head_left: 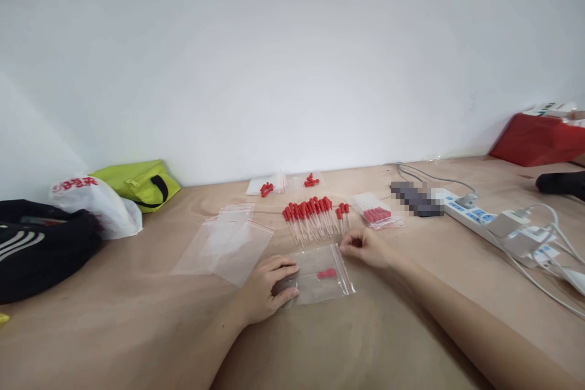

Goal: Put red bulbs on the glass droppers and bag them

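Extending beneath hands to wall: brown tabletop

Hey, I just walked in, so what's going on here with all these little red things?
A person is handling a clear bag with a red-ended dropper inside. The left hand rests on one end, thumb and fingers apart; the right hand is at a corner of the other end, its grip unclear. Beyond them lie loose droppers, with flat bags to the left and a bag of several red-ended pieces to the right.
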Available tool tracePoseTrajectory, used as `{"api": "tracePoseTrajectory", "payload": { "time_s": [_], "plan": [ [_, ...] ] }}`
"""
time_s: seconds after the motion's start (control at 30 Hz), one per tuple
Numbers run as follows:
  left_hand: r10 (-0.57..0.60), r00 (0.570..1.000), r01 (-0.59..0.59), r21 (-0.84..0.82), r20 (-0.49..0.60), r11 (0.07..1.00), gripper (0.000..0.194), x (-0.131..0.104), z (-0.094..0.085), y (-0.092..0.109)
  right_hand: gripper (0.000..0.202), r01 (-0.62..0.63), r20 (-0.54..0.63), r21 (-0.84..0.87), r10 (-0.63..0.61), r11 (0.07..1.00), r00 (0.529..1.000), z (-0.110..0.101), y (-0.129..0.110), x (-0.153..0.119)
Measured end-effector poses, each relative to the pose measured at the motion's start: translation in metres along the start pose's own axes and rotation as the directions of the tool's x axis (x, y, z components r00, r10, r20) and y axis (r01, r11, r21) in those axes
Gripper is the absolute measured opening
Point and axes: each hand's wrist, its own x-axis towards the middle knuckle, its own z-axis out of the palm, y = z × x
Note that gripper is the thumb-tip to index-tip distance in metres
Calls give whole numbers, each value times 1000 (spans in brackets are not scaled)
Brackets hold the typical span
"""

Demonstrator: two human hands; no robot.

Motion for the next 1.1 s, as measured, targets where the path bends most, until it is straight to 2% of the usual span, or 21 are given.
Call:
{"api": "tracePoseTrajectory", "payload": {
  "time_s": [0.03,0.1,0.17,0.3,0.4,0.5,0.57,0.63,0.7,0.77,0.87,0.97,1.1],
  "plan": [
    [0,1000,0,1,-1,1000,33,0,0,0,12,-94,-97,-83,85,992,992,-4,1,7],
    [-6,1000,6,2,1,1000,33,0,0,1,8,-271,-287,-218,204,938,936,-10,3,23],
    [-13,1000,13,-2,3,1000,32,0,0,1,11,-372,-380,-260,259,891,888,-11,5,39],
    [-15,1000,15,-18,8,1000,32,0,-1,2,22,-471,-434,-275,329,838,839,-6,9,60],
    [-6,1000,7,-22,10,1000,33,0,0,1,26,-493,-430,-284,350,822,832,-3,9,66],
    [-5,1000,6,-21,13,1000,33,0,1,0,32,-486,-429,-290,342,824,836,-7,4,64],
    [-10,1000,10,-19,13,1000,33,-1,1,0,43,-439,-424,-277,301,855,854,-10,1,56],
    [-14,1000,14,-17,13,1000,33,-1,1,1,53,-318,-407,-167,229,933,884,-12,-1,45],
    [-17,1000,17,-16,15,1000,33,-2,1,1,57,-164,-395,63,176,984,902,-8,-1,29],
    [-15,1000,15,-16,19,1000,33,-2,1,2,60,-81,-386,294,196,952,902,1,0,14],
    [-14,1000,14,-15,16,1000,33,-1,0,2,65,-6,-380,501,226,865,897,17,0,-5],
    [-20,1000,20,-15,22,1000,33,0,0,2,63,14,-358,622,268,783,894,29,-2,-13],
    [-46,998,47,-15,31,999,38,-1,-1,3,47,-34,-237,684,266,729,934,34,-1,-18]
  ]
}}
